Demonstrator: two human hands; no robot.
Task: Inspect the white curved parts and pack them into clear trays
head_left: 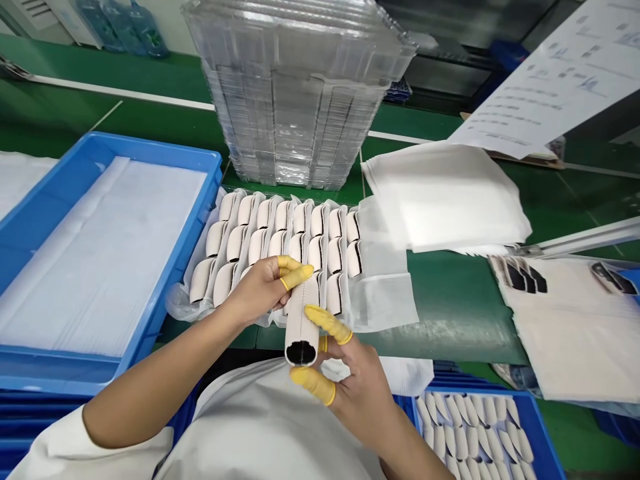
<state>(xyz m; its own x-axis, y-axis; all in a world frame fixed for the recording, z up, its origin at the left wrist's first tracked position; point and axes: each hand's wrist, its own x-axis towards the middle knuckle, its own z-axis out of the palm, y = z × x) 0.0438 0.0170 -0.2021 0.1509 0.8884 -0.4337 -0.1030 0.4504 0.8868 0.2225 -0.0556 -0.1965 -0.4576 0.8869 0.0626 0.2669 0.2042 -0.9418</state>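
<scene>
Between both hands is a cream tube-shaped part with a seam along its top and a black hollow end facing me. My left hand, in yellow finger cots, pinches its far end. My right hand, also in yellow cots, has its forefinger on the tube's right side and its thumb by the near end's lower rim. Just beyond lie rows of curved cream shells with dark edges, set between folds of translucent white wrapping.
A blue tray lined with white sheets stands left. Behind rises a tall stack of clear plastic trays. White sheets and a printed paper are at right. Another blue tray of shells sits lower right, below a cloth bearing dark-faced pieces.
</scene>
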